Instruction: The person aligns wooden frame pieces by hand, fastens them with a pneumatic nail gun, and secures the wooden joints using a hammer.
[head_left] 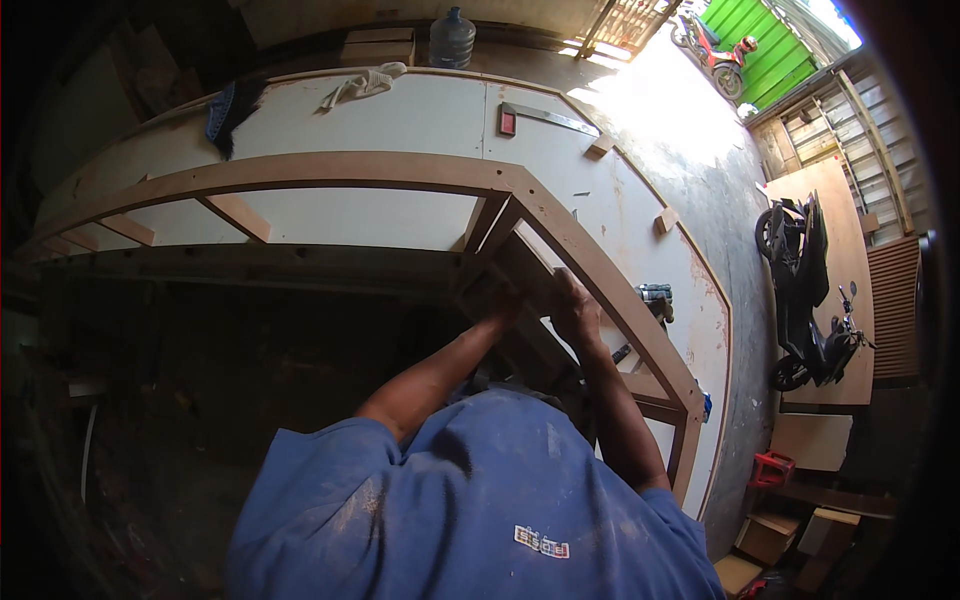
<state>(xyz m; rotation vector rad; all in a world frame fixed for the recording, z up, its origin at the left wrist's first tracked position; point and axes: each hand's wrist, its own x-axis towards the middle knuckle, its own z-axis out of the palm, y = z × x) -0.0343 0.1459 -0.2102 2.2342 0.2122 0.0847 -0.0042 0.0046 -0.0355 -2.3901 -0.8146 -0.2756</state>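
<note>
I lean over an angled wooden frame on a white board. My right hand is closed on the upper edge of a short wooden piece inside the frame's angled section. My left hand is at that piece's lower left, partly in shadow, its fingers hidden. A power drill lies just outside the frame to the right. A metal square with a red handle lies on the board behind the frame, near small wooden blocks.
At the back are a pale glove, a dark blue bristly item and a water jug. To the right, a black motorbike stands by a plywood sheet, with a red plastic stool and boards nearby. A red motorbike stands outside.
</note>
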